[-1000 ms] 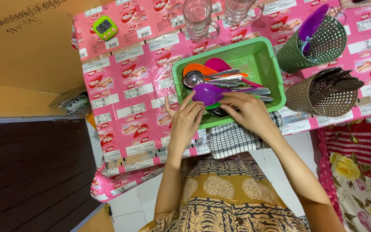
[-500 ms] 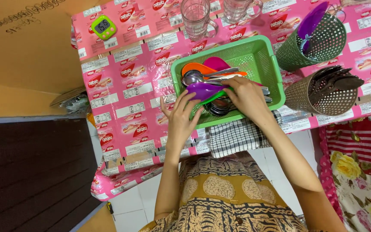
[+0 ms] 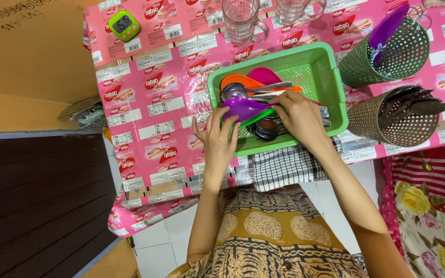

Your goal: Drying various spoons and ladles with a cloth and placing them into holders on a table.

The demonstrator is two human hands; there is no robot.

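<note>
A: Where are the person's hands? 
B: Both are at the green basket [image 3: 325, 72] on the pink-covered table [image 3: 145, 103]; the left hand [image 3: 218, 141] lies over the basket's near left rim, fingers spread and lightly bent, fingertips touching the bowl of the purple spoon [image 3: 243, 108]; the right hand [image 3: 301, 117] is inside the basket, fingers curled down over the handles of the spoons; whether it pinches 1 of them cannot be told.

A: And what lies in the basket? 
B: The purple spoon is at the left end, bowl to the left; just beyond it lie an orange spoon [image 3: 240, 81], a pink spoon [image 3: 264, 75] and metal spoons [image 3: 243, 92]; more metal spoons show between the 2 hands.

A: What stands around it? 
B: A checked cloth [image 3: 284, 167] hangs off the near edge below the basket; to the right stand 2 mesh holders, the far green holder [image 3: 397, 56] with a purple utensil, the near brown holder [image 3: 395, 126] with dark ones; 2 glass mugs [image 3: 240, 20] stand beyond the basket, and a small green timer [image 3: 123, 24] sits far left.
</note>
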